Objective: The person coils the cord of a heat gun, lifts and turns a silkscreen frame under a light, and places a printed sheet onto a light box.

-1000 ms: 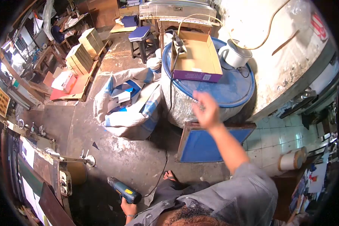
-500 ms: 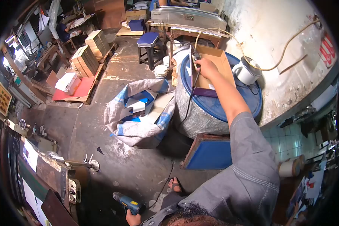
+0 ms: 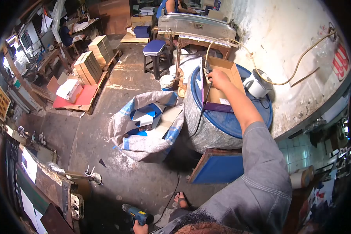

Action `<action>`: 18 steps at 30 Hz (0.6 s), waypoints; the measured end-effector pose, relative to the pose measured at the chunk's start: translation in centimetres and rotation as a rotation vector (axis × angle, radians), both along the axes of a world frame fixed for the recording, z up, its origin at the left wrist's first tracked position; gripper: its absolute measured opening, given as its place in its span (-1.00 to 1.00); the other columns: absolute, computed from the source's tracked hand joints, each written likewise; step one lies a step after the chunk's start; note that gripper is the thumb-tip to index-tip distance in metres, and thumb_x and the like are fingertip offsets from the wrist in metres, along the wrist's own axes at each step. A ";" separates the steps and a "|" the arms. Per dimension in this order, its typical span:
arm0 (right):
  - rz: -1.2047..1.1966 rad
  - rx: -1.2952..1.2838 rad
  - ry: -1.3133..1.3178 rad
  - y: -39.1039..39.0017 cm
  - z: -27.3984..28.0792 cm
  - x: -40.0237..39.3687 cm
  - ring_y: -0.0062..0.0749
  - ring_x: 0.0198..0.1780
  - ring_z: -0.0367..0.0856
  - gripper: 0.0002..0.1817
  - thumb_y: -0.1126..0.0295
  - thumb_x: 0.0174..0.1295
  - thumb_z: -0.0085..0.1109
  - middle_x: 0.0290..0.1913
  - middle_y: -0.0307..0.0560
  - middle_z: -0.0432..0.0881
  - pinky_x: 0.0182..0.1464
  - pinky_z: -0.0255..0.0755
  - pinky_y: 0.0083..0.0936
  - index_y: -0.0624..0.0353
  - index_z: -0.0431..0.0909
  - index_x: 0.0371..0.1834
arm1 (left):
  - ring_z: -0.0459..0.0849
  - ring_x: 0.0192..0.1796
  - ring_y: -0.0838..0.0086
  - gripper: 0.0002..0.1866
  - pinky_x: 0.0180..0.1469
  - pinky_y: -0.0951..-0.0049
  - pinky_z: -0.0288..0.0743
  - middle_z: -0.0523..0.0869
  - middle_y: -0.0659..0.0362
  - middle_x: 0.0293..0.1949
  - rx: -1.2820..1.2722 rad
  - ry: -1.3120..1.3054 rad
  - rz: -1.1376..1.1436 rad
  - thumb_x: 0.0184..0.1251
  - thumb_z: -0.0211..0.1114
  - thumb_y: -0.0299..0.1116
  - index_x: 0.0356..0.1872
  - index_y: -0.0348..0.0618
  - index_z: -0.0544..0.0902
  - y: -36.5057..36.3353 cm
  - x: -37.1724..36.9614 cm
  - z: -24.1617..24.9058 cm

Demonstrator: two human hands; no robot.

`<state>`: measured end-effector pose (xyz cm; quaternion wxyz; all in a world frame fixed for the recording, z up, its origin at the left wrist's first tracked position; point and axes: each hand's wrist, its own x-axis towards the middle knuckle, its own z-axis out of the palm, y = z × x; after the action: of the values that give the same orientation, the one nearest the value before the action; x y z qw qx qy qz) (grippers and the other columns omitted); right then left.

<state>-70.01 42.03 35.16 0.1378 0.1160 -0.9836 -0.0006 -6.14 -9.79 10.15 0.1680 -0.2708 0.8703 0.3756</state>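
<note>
My left hand (image 3: 140, 227), low in view, is wrapped round the handle of a blue heat gun (image 3: 137, 214) with a yellow label. My right arm reaches out over a blue-lidded drum (image 3: 257, 124). There, my right hand (image 3: 220, 79) is closed on a dark power plug (image 3: 208, 71), partly hidden by the fingers, at the near end of a beige cable (image 3: 243, 47). A black cord (image 3: 201, 117) hangs from it down the drum's side. Under the hand lies a shallow open cardboard box (image 3: 232, 74) with a purple outer side.
A white mug-like pot (image 3: 258, 84) stands on the drum by the wall. Left of the drum is a woven sack (image 3: 144, 152) holding offcuts. A blue framed panel (image 3: 218, 169) leans below. Farther off are a stool (image 3: 154, 47), a loaded pallet (image 3: 90, 105) and other people at work.
The view has shifted slightly, so the drum, box and sack appear lower. My right hand stays at the plug; the heat gun sits slightly lower and farther right in view.
</note>
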 end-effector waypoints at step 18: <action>0.152 0.001 -0.097 0.7 1.4 -2.5 0.04 -0.10 0.69 -0.66 0.60 -0.03 0.13 -0.13 0.15 0.71 -0.01 0.57 -0.19 0.04 0.77 -0.22 | 0.68 -0.18 -0.13 -0.63 -0.13 0.09 0.54 0.71 -0.16 -0.32 -0.216 0.004 0.012 -0.04 0.36 -0.20 -0.22 -0.18 0.58 -1.9 -3.1 -8.1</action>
<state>-72.48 42.70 36.56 0.0897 0.1904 -0.9775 0.0153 -9.28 -11.70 2.08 0.1342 -0.2916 0.9044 0.2812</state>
